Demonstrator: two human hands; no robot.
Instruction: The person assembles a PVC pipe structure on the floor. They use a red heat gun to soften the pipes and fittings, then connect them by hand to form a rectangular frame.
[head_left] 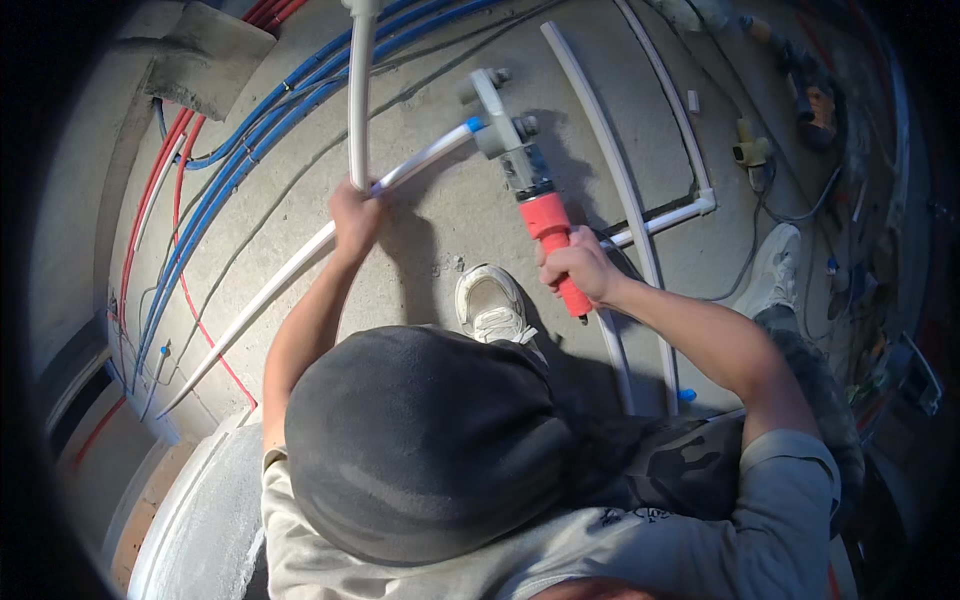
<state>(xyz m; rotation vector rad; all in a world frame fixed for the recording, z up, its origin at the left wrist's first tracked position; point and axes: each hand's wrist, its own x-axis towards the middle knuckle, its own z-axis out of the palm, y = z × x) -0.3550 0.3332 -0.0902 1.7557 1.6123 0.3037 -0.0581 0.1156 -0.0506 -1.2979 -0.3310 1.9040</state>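
My left hand [357, 222] is closed round a long white plastic pipe [275, 283] that runs from the lower left up toward the middle. A blue band [473, 125] marks its upper end, which meets or nearly meets the heating head of a pipe fusion welder [546, 218]; I cannot tell if it is seated. My right hand [583, 268] wraps round the welder's red handle. Round dies stick out from both sides of its grey plate [488, 95]. Another white pipe [360, 90] comes down from the top edge and ends against or behind my left hand.
Blue pipes [300, 80] and red pipes [140, 215] curve along the wall at left. More white pipes [600, 130] lie right of the welder, one with an elbow fitting [706, 200]. A yellowish plug connector [752, 152], cables and an orange-and-black power tool [817, 110] lie farther right.
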